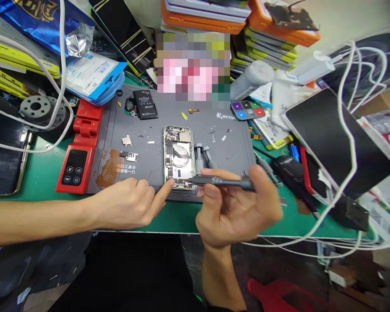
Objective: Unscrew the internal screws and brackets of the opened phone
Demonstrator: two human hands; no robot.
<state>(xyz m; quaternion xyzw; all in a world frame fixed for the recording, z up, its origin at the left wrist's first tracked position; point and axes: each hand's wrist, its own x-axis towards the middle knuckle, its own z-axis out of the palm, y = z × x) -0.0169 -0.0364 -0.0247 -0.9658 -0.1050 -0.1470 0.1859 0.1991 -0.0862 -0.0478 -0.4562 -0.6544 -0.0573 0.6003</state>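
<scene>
An opened phone with its back off lies on the grey repair mat, its inner parts showing. My left hand is curled, with the index finger stretched out and pressing the phone's lower left corner. My right hand is closed round a dark screwdriver, held level, with its tip at the phone's bottom edge. A black battery lies at the mat's far side. Small screws and metal brackets are scattered over the mat.
A red heating device sits left of the mat. Two more grey screwdrivers lie right of the phone. A black tablet and white cables crowd the right. Packets and stacked boxes fill the back.
</scene>
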